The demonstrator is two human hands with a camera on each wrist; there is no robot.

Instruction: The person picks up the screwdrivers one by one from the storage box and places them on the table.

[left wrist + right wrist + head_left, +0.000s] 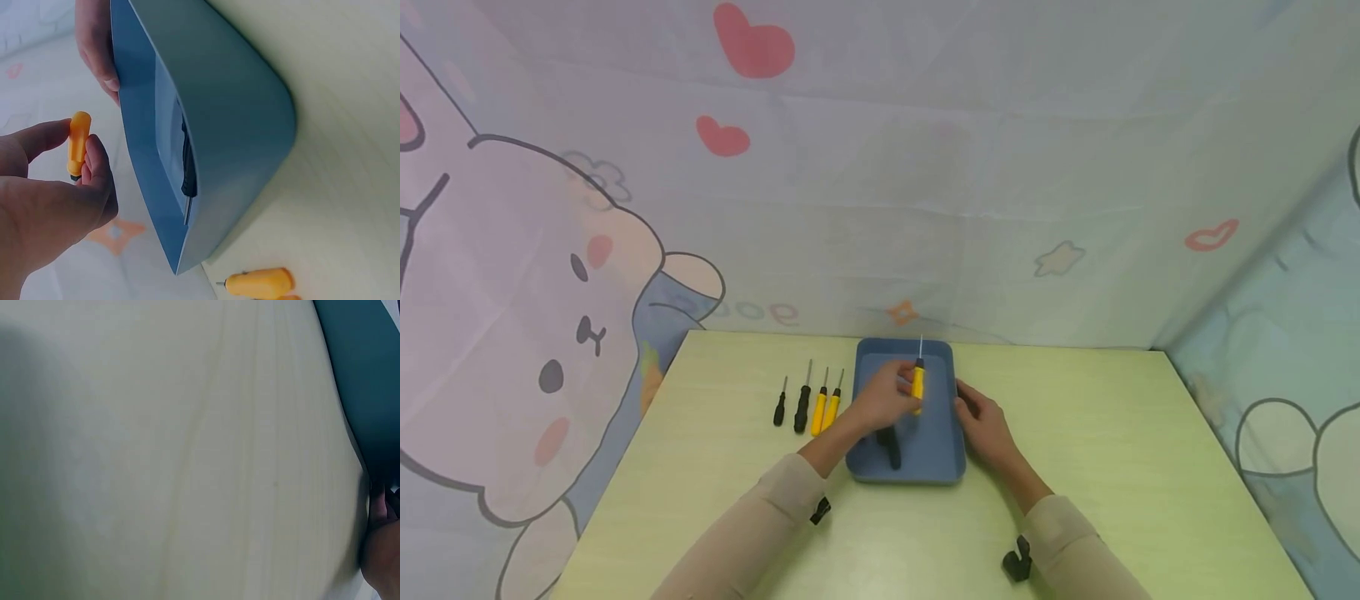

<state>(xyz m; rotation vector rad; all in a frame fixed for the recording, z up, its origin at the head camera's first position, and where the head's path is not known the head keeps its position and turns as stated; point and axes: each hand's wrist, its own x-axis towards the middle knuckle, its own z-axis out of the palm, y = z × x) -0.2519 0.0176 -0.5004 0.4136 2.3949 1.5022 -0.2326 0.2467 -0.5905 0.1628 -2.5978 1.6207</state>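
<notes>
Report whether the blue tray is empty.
Not empty: the left wrist view shows at least one black screwdriver inside the blue tray.

From above, the head view faces the far edge of the bench point(1097, 417); both wrist views, close in, share the tray point(936, 450).

"What is worn on the left?"

"A long sleeve of light beige fabric point(737, 533) is worn, finished by a wide, plain cuff point(793, 487) of the same cloth."

"And on the right?"

"It is matched by another light beige fabric sleeve point(1086, 562), whose broad cuff point(1054, 518) is crossed by a seam or crease."

"Are dark parts seen too?"

"A small, angular black piece point(821, 510) is seen by the left cuff, partly hidden. A larger, blocky black piece with a notched top point(1017, 565) is seen beside the right sleeve."

"And beyond the cuffs?"

"The left grip point(882, 398) and the right grip point(988, 429) are seen bare."
</notes>
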